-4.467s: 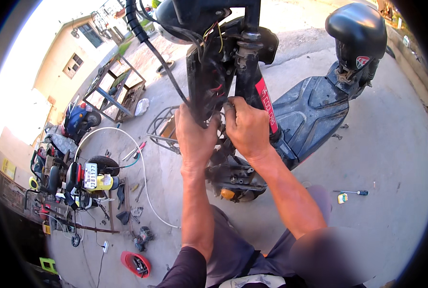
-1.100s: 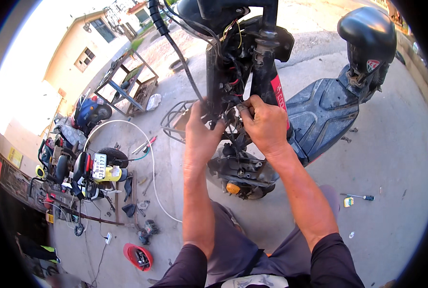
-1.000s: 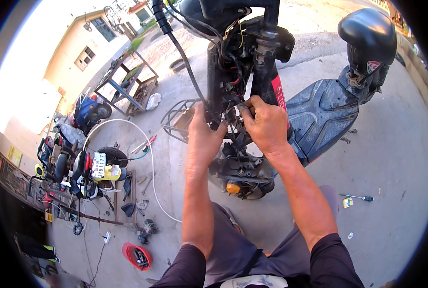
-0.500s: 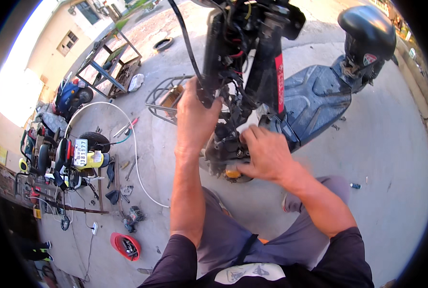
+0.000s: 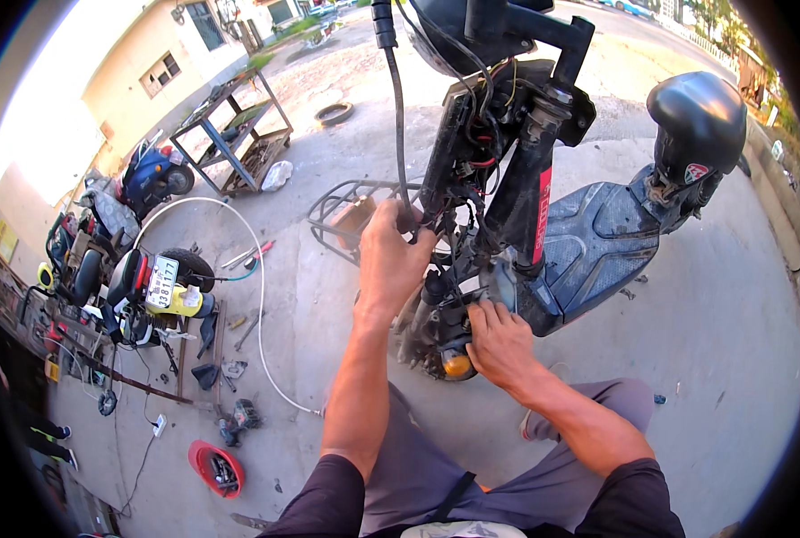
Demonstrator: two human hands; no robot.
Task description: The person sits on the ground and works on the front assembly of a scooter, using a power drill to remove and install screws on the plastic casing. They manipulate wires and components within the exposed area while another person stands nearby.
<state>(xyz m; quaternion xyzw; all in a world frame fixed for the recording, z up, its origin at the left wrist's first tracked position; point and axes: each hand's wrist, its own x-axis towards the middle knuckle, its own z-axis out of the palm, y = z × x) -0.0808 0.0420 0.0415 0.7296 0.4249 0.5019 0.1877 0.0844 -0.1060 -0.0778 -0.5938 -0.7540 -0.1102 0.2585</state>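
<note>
In front of me stands a stripped-down electric scooter with its front wiring bare. My left hand is closed at the left side of its front frame, where a black cable runs down; what the fingertips hold is hidden. Lower down, my right hand has its fingers curled against the dark lower front assembly, just right of an orange light. Its grip is also hidden. Loose wires hang between the black frame pieces above both hands. The grey footboard and black seat extend to the right.
A wire basket lies beyond my left hand. Further left are a yellow motorcycle, a white hose, a power tool and a red bowl of metal parts. A metal workbench stands at the back.
The view has shifted, so the scooter sits lower in the picture. My right hand's fingers have come closer together beside the orange light. The left hand stays at the frame.
</note>
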